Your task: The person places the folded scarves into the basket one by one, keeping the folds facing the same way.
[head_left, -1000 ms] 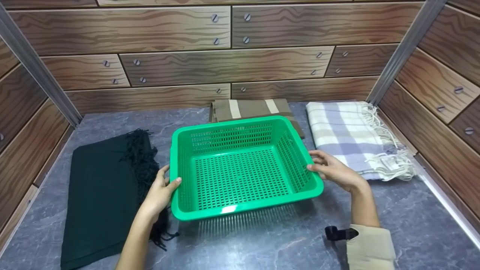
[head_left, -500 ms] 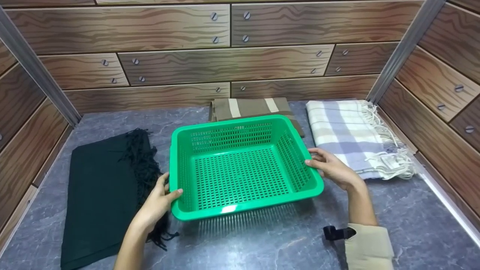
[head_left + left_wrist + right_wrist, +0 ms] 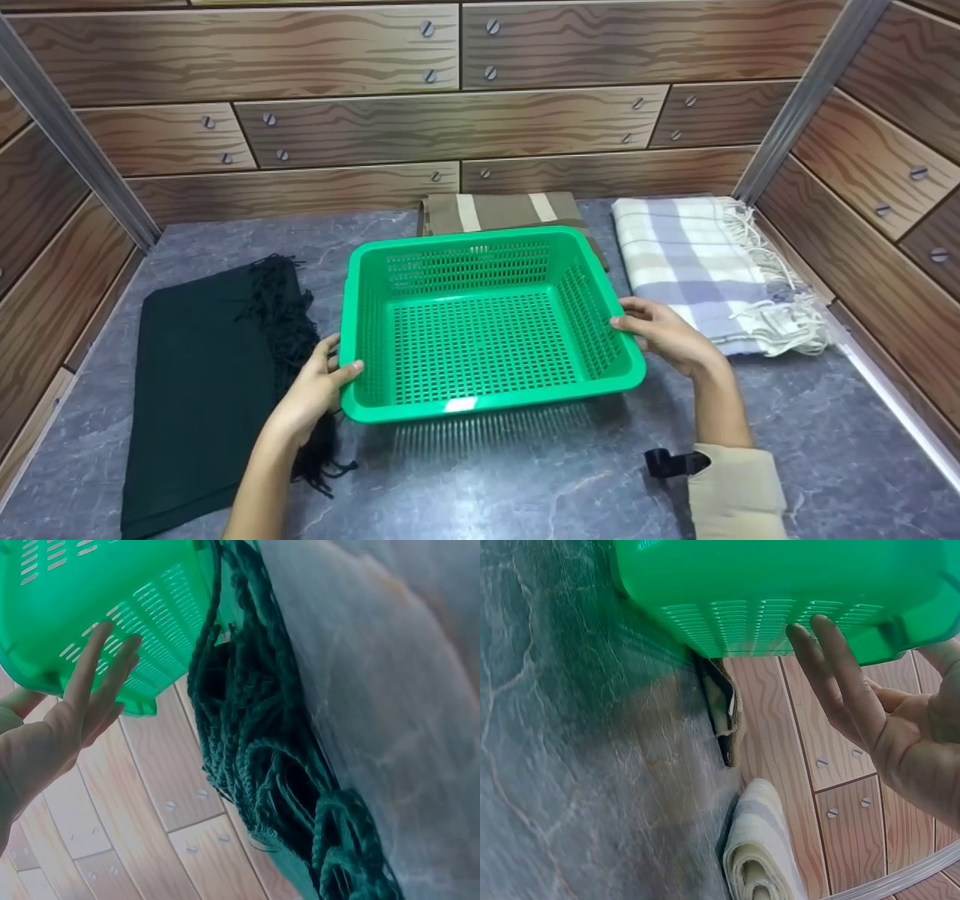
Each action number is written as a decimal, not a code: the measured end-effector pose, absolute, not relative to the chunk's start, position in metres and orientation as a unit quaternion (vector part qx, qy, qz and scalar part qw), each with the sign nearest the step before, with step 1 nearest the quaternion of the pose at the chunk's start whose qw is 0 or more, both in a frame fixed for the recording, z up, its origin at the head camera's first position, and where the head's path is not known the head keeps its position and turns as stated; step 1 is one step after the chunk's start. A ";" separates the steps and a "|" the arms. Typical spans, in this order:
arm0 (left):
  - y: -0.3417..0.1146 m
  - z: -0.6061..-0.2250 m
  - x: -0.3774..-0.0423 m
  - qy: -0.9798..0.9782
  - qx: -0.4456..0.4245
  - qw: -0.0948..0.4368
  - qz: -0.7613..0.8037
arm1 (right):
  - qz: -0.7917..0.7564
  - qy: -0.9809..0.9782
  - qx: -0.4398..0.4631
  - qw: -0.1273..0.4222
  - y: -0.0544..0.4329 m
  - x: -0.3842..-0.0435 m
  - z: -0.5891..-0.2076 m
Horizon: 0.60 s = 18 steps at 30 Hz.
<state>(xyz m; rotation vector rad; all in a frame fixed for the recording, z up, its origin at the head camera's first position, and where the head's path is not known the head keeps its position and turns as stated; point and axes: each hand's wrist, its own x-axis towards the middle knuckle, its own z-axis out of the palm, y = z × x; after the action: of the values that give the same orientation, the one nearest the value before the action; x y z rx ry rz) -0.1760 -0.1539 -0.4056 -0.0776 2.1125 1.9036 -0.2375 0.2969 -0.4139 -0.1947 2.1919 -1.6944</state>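
An empty green plastic basket (image 3: pixel 480 345) with slotted walls and floor is held between both hands, tilted slightly in the head view. My left hand (image 3: pixel 315 390) grips its left rim, thumb over the edge and fingers along the outer wall. On the opposite side, my right hand (image 3: pixel 667 337) pinches the right rim the same way. In the left wrist view, the left fingers (image 3: pixel 94 682) lie against the slotted outside. The right wrist view shows the right fingertips (image 3: pixel 814 626) at the basket's outer wall, with the tabletop off to the side.
A folded dark green fringed scarf (image 3: pixel 206 397) lies on the left. Behind the basket is a folded brown striped cloth (image 3: pixel 502 211), partly hidden. At the right back lies a folded white and lavender plaid shawl (image 3: pixel 682 270) with fringe. Wood-patterned walls (image 3: pixel 345 127) enclose the grey marbled table (image 3: pixel 525 487).
The basket's near rim has risen a little in the head view, so its tilt differs slightly. Both hands keep their hold on the rim. The cloths lie where they were.
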 end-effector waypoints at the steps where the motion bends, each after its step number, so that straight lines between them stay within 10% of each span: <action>1: -0.155 -0.405 -0.177 0.734 -0.027 0.148 0.662 | -0.602 0.774 -0.066 0.182 0.296 -0.238 -0.414; 18: -0.153 -0.405 -0.188 0.736 -0.028 0.149 0.660 | -0.616 0.774 -0.016 0.147 0.292 -0.239 -0.412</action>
<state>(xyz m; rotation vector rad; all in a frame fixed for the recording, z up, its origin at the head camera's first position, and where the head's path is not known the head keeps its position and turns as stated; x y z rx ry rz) -0.1880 -0.1534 -0.4049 -0.0819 2.1153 1.8959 -0.2390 0.2922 -0.4125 -0.0459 2.2265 -1.7718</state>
